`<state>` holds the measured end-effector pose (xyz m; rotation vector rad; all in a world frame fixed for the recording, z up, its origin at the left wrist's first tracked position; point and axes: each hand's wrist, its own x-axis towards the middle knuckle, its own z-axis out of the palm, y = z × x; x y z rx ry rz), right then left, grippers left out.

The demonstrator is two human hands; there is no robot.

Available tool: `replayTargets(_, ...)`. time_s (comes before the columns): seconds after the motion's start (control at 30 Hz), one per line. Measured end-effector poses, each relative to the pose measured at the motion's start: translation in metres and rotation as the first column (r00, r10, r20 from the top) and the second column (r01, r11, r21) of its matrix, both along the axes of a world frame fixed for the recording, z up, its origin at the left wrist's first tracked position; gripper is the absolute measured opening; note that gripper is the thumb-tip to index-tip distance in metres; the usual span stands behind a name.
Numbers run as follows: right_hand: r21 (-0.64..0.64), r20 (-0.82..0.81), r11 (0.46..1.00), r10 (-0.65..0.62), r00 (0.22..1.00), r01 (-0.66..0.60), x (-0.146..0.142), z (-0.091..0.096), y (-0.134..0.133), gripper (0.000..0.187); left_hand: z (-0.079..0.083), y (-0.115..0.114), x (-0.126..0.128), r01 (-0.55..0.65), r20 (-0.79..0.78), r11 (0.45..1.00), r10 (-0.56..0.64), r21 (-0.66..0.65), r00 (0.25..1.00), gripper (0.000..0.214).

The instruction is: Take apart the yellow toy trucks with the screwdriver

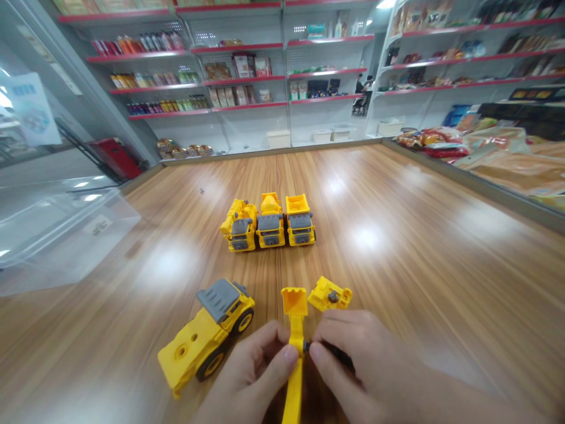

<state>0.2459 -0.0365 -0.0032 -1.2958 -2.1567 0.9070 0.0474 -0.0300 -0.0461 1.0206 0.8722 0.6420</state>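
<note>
Both hands meet low in the view over the wooden table point(397, 235): the left hand point(251, 377) pinches the yellow excavator arm point(295, 335) between thumb and fingers, and the right hand point(353, 359) closes its fingers on a small dark piece point(338, 352) at the arm's side. Just left lies a yellow truck body point(207, 335), a loose yellow part point(330, 294) sits beside the arm's bucket, and 3 yellow toy trucks point(270, 222) stand farther back in a row.

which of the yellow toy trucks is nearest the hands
The lone truck beside the left hand holding the bucket arm; the other three stand in a row farther back.
</note>
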Motion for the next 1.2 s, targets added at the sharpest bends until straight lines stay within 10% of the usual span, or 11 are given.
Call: replayTargets(1.2, 0.027, 0.057, 1.0, -0.007, 0.998, 0.006, 0.003, 0.003, -0.005, 0.022, 0.016, 0.002, 0.007, 0.096, -0.139, 0.982, -0.073, 0.162, 0.988, 0.034)
